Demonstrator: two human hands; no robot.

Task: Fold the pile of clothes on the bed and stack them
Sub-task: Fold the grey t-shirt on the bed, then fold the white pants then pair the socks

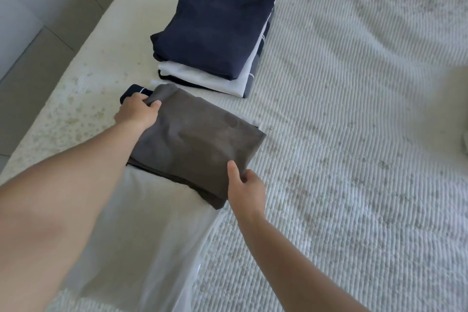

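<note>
White bed (354, 109), left hand (136, 113) and right hand (247, 191) outstretched, both pinching folded grey garment (197, 144)

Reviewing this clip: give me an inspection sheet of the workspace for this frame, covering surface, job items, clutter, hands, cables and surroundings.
Surface: bed with a white ribbed cover, yellowish speckles along its left side.
Job's things: folded stack, navy garment on top, white and dark pieces beneath; folded grey garment nearer, lying on a white garment; small navy piece at its far left corner.
Clutter: pale item cut off at the right edge, cannot tell what.
Hands: left hand grips the grey garment's far corner; right hand pinches its near edge.
Cables: nothing seen.
Surroundings: tiled floor left of the bed.
</note>
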